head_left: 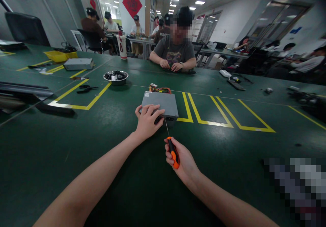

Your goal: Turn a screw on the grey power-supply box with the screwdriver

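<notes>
A grey computer power supply (165, 103) lies flat on the green table, with a bundle of coloured wires (161, 89) at its far side. My left hand (149, 121) grips its near left corner, fingers curved over the top and thumb at the near face. In my right hand (182, 157) is a screwdriver (173, 154) with an orange and black handle, fingers closed round it. Its thin shaft points up and away to the near face of the power supply, beside my left thumb. Where exactly the tip sits is too small to tell.
Yellow tape (216, 123) marks boxes on the table. A metal bowl (115, 78) holds dark small parts. Farther left are a grey metal box (78, 64) and a yellow tray (60, 55). Another person sits opposite, hands on the table. Cables and a white adapter lie to the right.
</notes>
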`<state>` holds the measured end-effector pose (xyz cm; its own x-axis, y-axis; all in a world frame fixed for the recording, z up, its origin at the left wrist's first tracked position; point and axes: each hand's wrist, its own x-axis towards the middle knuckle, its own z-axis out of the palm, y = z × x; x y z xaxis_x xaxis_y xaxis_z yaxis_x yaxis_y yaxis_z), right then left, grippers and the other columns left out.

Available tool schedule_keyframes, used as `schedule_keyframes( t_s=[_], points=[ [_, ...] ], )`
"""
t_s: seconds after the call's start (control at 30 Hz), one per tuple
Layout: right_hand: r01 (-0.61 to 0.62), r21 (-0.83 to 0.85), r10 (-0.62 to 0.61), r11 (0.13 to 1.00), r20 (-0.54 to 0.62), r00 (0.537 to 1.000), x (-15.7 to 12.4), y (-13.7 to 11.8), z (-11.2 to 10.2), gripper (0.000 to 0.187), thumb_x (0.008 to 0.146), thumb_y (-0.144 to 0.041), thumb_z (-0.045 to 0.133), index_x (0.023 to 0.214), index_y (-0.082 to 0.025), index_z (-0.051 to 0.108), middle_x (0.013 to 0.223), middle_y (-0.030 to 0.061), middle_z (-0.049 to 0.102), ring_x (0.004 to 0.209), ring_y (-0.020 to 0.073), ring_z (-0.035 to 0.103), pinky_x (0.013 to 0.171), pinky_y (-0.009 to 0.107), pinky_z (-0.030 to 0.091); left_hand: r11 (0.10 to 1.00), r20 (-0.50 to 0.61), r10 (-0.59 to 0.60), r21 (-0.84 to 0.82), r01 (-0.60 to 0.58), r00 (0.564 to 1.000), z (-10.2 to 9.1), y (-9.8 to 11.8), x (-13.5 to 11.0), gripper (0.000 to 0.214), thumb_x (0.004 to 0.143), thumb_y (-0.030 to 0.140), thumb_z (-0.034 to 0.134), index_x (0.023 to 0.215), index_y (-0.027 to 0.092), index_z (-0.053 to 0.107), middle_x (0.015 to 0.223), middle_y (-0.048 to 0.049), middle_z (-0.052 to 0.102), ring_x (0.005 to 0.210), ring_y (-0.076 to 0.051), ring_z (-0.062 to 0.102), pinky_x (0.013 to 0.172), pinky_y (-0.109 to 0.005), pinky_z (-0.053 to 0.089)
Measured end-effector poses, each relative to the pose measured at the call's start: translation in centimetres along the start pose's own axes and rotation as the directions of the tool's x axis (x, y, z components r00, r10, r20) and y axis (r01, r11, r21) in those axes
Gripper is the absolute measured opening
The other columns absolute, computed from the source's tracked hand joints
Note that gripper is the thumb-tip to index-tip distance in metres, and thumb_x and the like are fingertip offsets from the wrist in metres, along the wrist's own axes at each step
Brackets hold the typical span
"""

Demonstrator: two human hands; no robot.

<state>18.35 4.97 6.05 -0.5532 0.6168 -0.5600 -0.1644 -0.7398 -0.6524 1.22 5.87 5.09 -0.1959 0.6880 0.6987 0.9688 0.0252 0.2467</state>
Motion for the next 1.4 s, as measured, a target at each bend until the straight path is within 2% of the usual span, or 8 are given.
schedule_keyframes(
  t_s=[0.47, 0.57, 0.63, 0.7, 0.77, 0.87, 0.97, 1.4],
  points=[
    [-0.027, 0.012, 0.027, 1.000, 0.035, 0.999, 0.3, 0.5, -0.1, 0.025, 0.083, -0.037, 0.050, 0.090, -0.015, 0.060, 0.077, 0.0025, 0.056, 0.061, 0.0081, 0.052, 0.057, 0.021, 0.046, 0.936, 0.009, 0.347, 0.054, -0.347, 0.938, 0.4, 0.0, -1.0, 0.014, 0.084, 0.024, 0.051, 0.087, 0.030, 0.063, 0.122, -0.0034, 0.054, 0.116, -0.021, 0.046, 0.101, -0.049, 0.017],
    [0.178, -0.217, -0.178, 0.960, 0.021, 0.984, 0.1, 0.1, -0.6, 0.030, 0.084, -0.042, 0.047, 0.097, -0.018, 0.057, 0.085, 0.0048, 0.057, 0.073, 0.0138, 0.056, 0.066, 0.028, 0.048, 0.937, -0.027, 0.349, 0.036, -0.348, 0.937, 0.7, -0.2, -1.0, 0.014, 0.085, 0.024, 0.051, 0.086, 0.031, 0.063, 0.118, -0.0009, 0.058, 0.114, -0.018, 0.047, 0.100, -0.047, 0.020],
    [0.462, -0.498, -0.480, 0.734, 0.102, 0.872, -0.7, -0.8, -1.2, 0.031, 0.084, -0.043, 0.045, 0.106, -0.022, 0.053, 0.093, 0.0057, 0.056, 0.083, 0.0168, 0.055, 0.072, 0.033, 0.048, 0.938, -0.033, 0.347, 0.023, -0.346, 0.937, 0.7, -0.3, -1.0, 0.014, 0.086, 0.024, 0.051, 0.087, 0.031, 0.063, 0.117, 0.0001, 0.059, 0.113, -0.018, 0.048, 0.099, -0.046, 0.020],
    [0.697, -0.681, -0.622, 0.225, 0.450, 0.641, -2.0, -2.0, -1.7, 0.035, 0.084, -0.039, 0.046, 0.115, -0.025, 0.051, 0.107, 0.0081, 0.053, 0.095, 0.0202, 0.051, 0.081, 0.037, 0.044, 0.939, -0.031, 0.343, 0.008, -0.343, 0.939, 0.7, -0.4, -1.0, 0.014, 0.086, 0.025, 0.051, 0.088, 0.031, 0.063, 0.116, 0.0004, 0.059, 0.113, -0.017, 0.048, 0.098, -0.045, 0.020],
    [0.778, -0.585, -0.343, -0.228, 0.797, 0.498, -3.3, -3.2, -1.9, 0.039, 0.080, -0.038, 0.054, 0.117, -0.029, 0.052, 0.120, 0.0073, 0.050, 0.108, 0.0252, 0.045, 0.088, 0.043, 0.040, 0.943, -0.032, 0.332, -0.011, -0.332, 0.943, 0.8, -0.4, -1.0, 0.013, 0.086, 0.026, 0.051, 0.089, 0.031, 0.063, 0.116, 0.0005, 0.060, 0.113, -0.017, 0.048, 0.098, -0.045, 0.020],
    [0.798, -0.339, 0.020, -0.498, 0.916, 0.401, -4.1, -4.1, -1.9, 0.042, 0.082, -0.025, 0.051, 0.124, -0.027, 0.047, 0.130, 0.0070, 0.048, 0.116, 0.0276, 0.041, 0.093, 0.046, 0.037, 0.950, -0.028, 0.311, -0.033, -0.311, 0.950, 0.8, -0.4, -1.0, 0.014, 0.087, 0.027, 0.050, 0.089, 0.030, 0.063, 0.117, 0.0008, 0.059, 0.113, -0.016, 0.047, 0.098, -0.044, 0.020],
    [0.822, -0.201, 0.112, -0.532, 0.946, 0.304, -3.1, -4.0, -2.4, 0.047, 0.084, -0.010, 0.042, 0.128, -0.026, 0.042, 0.131, 0.0062, 0.047, 0.119, 0.0233, 0.043, 0.094, 0.043, 0.038, 0.953, 0.007, 0.301, -0.047, -0.300, 0.954, 0.5, -0.4, -1.0, 0.015, 0.087, 0.026, 0.049, 0.092, 0.030, 0.062, 0.118, 0.0009, 0.059, 0.114, -0.017, 0.047, 0.097, -0.042, 0.023],
    [0.825, -0.407, -0.150, -0.391, 0.913, 0.379, 0.0, -1.8, -4.7, 0.030, 0.079, -0.026, 0.058, 0.108, -0.033, 0.059, 0.124, 0.0030, 0.055, 0.090, 0.0183, 0.059, 0.070, 0.031, 0.049, 0.990, 0.046, 0.138, 0.030, -0.139, 0.989, 0.0, -0.1, -0.2, 0.033, 0.085, 0.023, 0.045, 0.117, 0.023, 0.050, 0.124, -0.0028, 0.054, 0.118, -0.021, 0.043, 0.095, -0.039, 0.026]
  ],
)
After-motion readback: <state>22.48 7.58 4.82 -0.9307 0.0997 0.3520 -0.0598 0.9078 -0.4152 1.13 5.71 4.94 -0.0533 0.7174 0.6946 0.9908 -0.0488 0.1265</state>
